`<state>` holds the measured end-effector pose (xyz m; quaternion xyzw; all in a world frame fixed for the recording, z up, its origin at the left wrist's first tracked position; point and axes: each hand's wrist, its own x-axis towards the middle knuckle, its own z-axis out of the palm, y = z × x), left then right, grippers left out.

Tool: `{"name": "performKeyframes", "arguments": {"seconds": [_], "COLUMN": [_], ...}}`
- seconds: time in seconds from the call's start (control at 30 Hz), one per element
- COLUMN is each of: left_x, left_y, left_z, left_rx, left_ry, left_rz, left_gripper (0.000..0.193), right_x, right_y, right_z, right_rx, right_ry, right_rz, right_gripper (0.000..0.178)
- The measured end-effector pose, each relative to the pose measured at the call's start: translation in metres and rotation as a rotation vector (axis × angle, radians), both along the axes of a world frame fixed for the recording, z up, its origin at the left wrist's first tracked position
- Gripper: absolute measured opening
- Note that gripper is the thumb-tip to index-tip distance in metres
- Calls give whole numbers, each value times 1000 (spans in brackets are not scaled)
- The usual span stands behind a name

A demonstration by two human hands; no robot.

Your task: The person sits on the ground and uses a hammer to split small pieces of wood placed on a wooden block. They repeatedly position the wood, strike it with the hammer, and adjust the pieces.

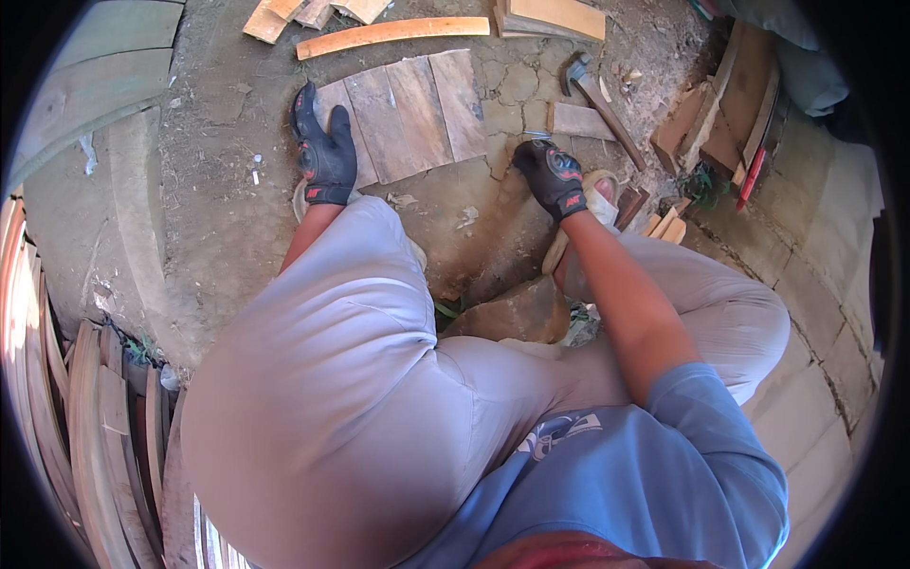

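Note:
My left hand [327, 150], in a black glove with red marks, rests with fingers stretched and thumb apart at the left edge of several wooden boards [413, 114]. The boards lie side by side on the ground as one flat panel. My right hand [553, 177], gloved alike, is closed low over the ground to the right of the panel. Its fingertips are mostly hidden, so what they hold, if anything, does not show. Just beyond it lie thin shiny pieces [537, 134], perhaps nails. A hammer [607, 112] with a wooden handle lies farther right, next to a short wood block [580, 120].
A narrow curved strip [393, 34] and stacked wood pieces [552, 19] lie beyond the panel. Planks [735, 95] lean at the right, near a red pen-like object [752, 177]. Long slats [104, 436] stand at the lower left. A stone [517, 313] sits between my legs.

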<state>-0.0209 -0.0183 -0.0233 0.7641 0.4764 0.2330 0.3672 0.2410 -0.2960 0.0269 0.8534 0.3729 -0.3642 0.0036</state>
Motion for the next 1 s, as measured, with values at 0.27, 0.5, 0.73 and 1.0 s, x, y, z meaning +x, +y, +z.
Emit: {"name": "performKeyframes", "arguments": {"seconds": [0.27, 0.5, 0.73, 1.0], "left_x": [-5, 23, 24, 24], "left_y": [-6, -3, -8, -21], "left_z": [55, 100, 88, 90], "left_rx": [155, -76, -133, -151], "left_ry": [12, -56, -61, -52], "left_rz": [31, -371, -271, -268], "left_gripper": [71, 43, 38, 37], "right_x": [42, -3, 17, -21], "right_y": [86, 113, 24, -5], "right_z": [45, 51, 10, 4], "right_rx": [512, 626, 106, 100], "right_ry": [921, 1094, -32, -22], "right_rz": [-1105, -1173, -128, -188], "right_gripper": [24, 18, 40, 46]}}
